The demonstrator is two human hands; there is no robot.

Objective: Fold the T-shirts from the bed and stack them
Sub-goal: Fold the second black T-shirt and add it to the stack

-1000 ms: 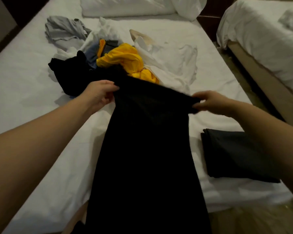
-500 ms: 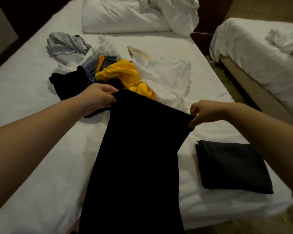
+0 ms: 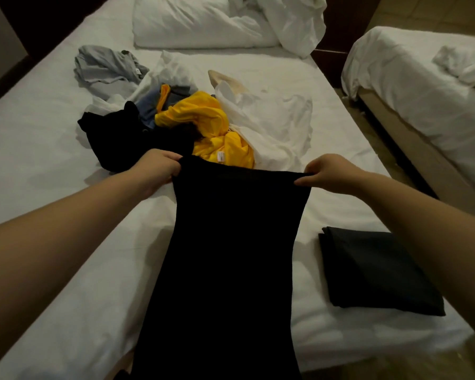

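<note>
Black T-shirt point(image 3: 231, 270): hanging at frame centre over the bed point(image 3: 52, 160), left hand point(image 3: 159, 168) and right hand point(image 3: 324, 171) pinching its top corners. Folded dark T-shirt point(image 3: 376, 272): lying lower right.

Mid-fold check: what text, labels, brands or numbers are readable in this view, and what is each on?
No text in this view can be read.
White tag on the yellow garment: faint print, too small and blurred to read.
Black T-shirt gripped by the left hand and right hand: no print shows.
Folded dark shirt: no print shows.
</note>
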